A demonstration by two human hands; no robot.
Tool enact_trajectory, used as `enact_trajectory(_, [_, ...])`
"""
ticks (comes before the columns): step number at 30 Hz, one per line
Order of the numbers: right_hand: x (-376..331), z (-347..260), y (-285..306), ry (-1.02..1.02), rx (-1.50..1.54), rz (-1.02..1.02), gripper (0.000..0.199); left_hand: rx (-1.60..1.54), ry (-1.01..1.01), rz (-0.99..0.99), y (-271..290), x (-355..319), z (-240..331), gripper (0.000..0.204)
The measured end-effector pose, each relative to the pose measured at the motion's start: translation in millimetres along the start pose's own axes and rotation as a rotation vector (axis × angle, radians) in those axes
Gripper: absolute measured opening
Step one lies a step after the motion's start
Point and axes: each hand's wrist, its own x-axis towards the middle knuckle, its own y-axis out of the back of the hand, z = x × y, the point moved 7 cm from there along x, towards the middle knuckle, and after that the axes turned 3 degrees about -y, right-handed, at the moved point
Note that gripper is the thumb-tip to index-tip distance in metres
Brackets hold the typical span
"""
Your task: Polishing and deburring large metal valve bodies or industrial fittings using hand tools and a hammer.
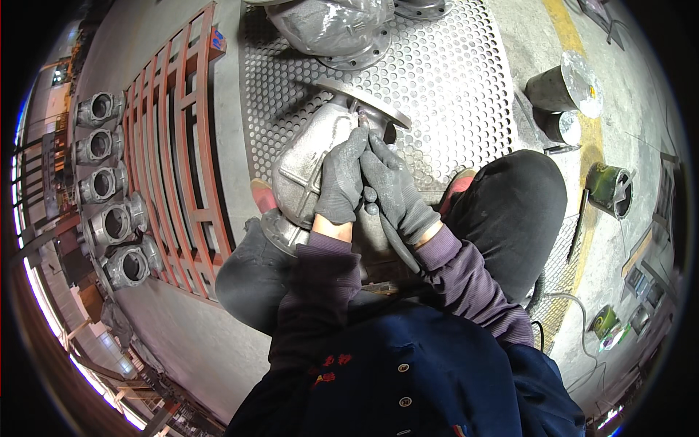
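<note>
A large grey cast-metal valve body (314, 156) lies on its side on the perforated steel table (451, 80), between my knees. My left hand (341, 178) and my right hand (393, 191), both in dark grey gloves, are wrapped together around a slim hand-held grinding tool (364, 124). Its tip touches the casting just under the round flange (364, 102). A dark hose (393, 244) runs from the tool back toward my body.
Another big casting (335, 29) sits further up the table. A red metal rack (171, 153) stands to the left, with a row of several smaller valve bodies (109, 189) beyond it. Metal cylinders (564, 87) and a green can (608, 188) stand on the floor at right.
</note>
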Motion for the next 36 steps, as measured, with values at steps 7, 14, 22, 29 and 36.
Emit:
enact_trajectory(7, [-12.3, -13.2, -6.0, -0.202, 0.186, -0.023, 0.025, 0.087, 0.079, 0.032, -7.0, -5.4, 6.6, 0.039])
enact_trajectory(14, [-7.6, -10.1, 3.7, -0.049, 0.073, -0.05, 0.022, -0.034, 0.014, 0.059, -8.9, 1.2, 0.8, 0.035])
enact_trajectory(22, [-18.4, -31.1, 14.3, -0.225, -0.123, -0.048, 0.048, -0.01, 0.004, 0.044, -1.0, 3.5, -7.2, 0.025])
enact_trajectory(29, [-9.5, -51.3, 39.6, -0.22, -0.313, -0.093, 0.052, -0.089, 0.148, 0.028, -3.7, 4.7, -21.7, 0.022])
enact_trajectory(36, [9.9, -65.9, 58.7, -0.237, -0.476, -0.195, 0.048, -0.338, 0.077, -0.055, -16.8, 4.3, -14.4, 0.025])
